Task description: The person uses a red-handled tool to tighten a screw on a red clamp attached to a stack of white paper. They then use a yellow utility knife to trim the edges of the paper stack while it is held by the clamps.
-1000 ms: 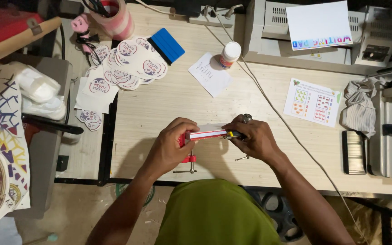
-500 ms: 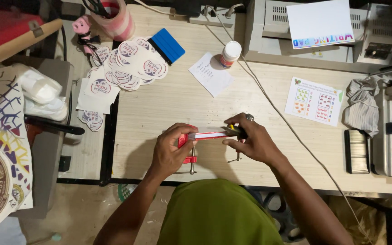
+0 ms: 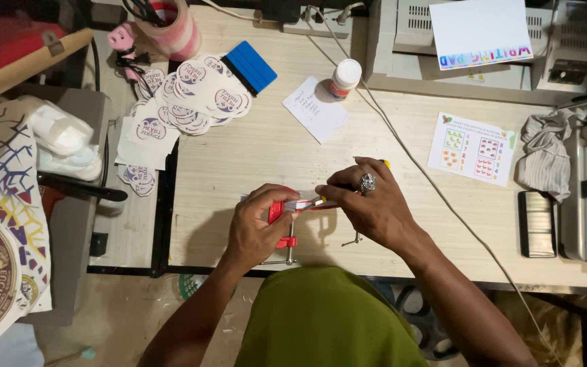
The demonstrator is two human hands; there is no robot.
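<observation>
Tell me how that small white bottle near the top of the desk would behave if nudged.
The small white bottle stands upright on a narrow base, so it would probably tip easily. Being round, it would likely roll once down. It looks like light plastic, so a push should slide it over the smooth wooden desk.

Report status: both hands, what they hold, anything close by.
Left hand grips red clamp on the thin paper stack. Right hand pinches the stack's other end. White cable runs just right of the wrist, not touching.
</observation>
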